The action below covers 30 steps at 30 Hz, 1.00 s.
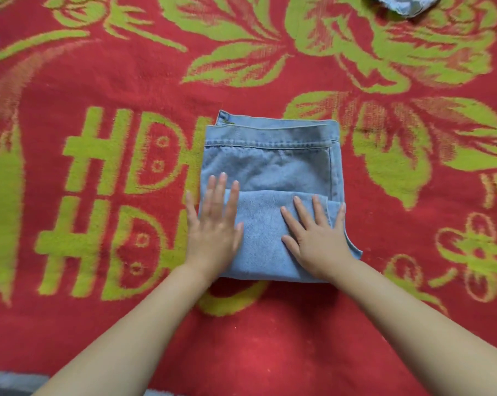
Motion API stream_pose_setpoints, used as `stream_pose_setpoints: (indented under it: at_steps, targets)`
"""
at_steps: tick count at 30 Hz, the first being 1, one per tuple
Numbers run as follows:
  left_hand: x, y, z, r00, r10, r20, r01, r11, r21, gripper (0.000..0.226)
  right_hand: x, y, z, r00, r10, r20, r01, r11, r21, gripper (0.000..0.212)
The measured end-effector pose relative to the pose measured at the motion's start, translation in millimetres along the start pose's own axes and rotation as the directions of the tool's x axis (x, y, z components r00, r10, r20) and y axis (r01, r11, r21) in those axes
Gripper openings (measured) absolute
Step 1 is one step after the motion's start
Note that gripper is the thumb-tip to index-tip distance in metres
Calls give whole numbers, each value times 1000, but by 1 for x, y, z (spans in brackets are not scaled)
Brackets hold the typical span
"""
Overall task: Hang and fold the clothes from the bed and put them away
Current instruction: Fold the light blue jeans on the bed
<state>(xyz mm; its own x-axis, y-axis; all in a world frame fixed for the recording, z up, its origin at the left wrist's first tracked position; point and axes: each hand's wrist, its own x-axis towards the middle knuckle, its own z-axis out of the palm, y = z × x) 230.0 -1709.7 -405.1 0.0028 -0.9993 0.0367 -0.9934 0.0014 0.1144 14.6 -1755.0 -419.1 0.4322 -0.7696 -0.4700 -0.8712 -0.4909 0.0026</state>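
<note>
Red blanket [98, 324] with green flowers and lettering covers the bed across the whole view, and nearly all of it lies bare around the work. Folded jeans [270, 167] in pale blue denim sit at its middle as a squarish packet, waistband at the far edge and the last flap brought up over the near half. Another bit of denim clothing [404, 4] shows at the top edge, well apart, and a pale scrap at the far left edge is too cut off to name.

Both hands lie flat on the flap, fingers straight and spread, gripping nothing. Left hand [213, 224] presses the packet's left side with its outer fingers overhanging onto the blanket; right hand [317, 235] presses near the right edge.

The step looks like flattening the final fold. Done well, the palms should sweep outward from the centre so trapped air leaves, and the right side, where layers stick out unevenly, wants squaring up before lifting. Bare blanket on every side leaves room to slide the hands under the packet.
</note>
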Motion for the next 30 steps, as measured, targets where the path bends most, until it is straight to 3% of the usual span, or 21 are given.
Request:
stream_pose_setpoints:
  at_steps: [1, 2, 5, 7, 10, 12, 14, 17, 19, 21, 23, 25, 28, 29, 30]
  targets:
    - [-2, -1, 3, 990, 138, 35, -138, 990, 19, 74, -2, -1, 0, 1000, -6, -5, 7, 1000, 18, 73]
    - [-4, -3, 8, 981, 164, 106, -163, 986, -15, 73, -4, -1, 4, 1000, -22, -4, 22, 999, 44, 73]
    - [-5, -17, 26, 926, -17, 377, 54, 995, -86, 69, -1, 3, 15, 1000, -18, -8, 19, 992, 128, 64]
    - [1, -19, 27, 874, -43, 484, 102, 990, -95, 72, 1, 5, 11, 999, -31, 28, 26, 987, 156, 64]
    - [6, -21, 12, 884, 22, 466, -16, 1000, -16, 81, -6, 6, 0, 998, -62, 23, 60, 993, 101, 75]
    - [-8, -22, 2, 908, 168, 383, -202, 978, 50, 91, -25, 2, -1, 984, -178, -1, 178, 982, 68, 90]
    - [-37, -22, 0, 880, 298, 369, -335, 942, 37, 101, -46, -4, 7, 954, -299, 17, 299, 954, 6, 101]
    - [-48, -19, 7, 832, 235, 503, -336, 934, 120, 108, -48, -13, 11, 980, -197, 33, 198, 978, -61, 106]
    - [-35, -9, 5, 849, 160, 504, -283, 943, 176, 94, -41, -19, 4, 993, -116, -7, 115, 991, -71, 92]
    - [-24, -2, -7, 821, 146, 552, -290, 940, 182, 82, -36, -18, -7, 991, -110, 75, 115, 992, -58, 84]
    - [-17, -5, -25, 760, 174, 626, -304, 947, 106, 80, -37, -12, -28, 968, -156, 197, 158, 987, 9, 86]
    - [-11, -11, -53, 655, 244, 715, -308, 951, -42, 75, -38, -4, -57, 900, -293, 324, 232, 949, 212, 83]
    - [19, -19, -99, 317, 345, 884, -219, 933, -286, 60, -33, 7, -104, 717, -499, 486, 294, 850, 438, 64]
    - [36, -24, -109, 256, 357, 898, -167, 932, -323, 50, -25, 11, -116, 693, -508, 512, 304, 849, 431, 49]
    - [57, -30, -115, 245, 365, 898, -111, 931, -348, 40, -11, 19, -128, 705, -487, 515, 304, 864, 402, 34]
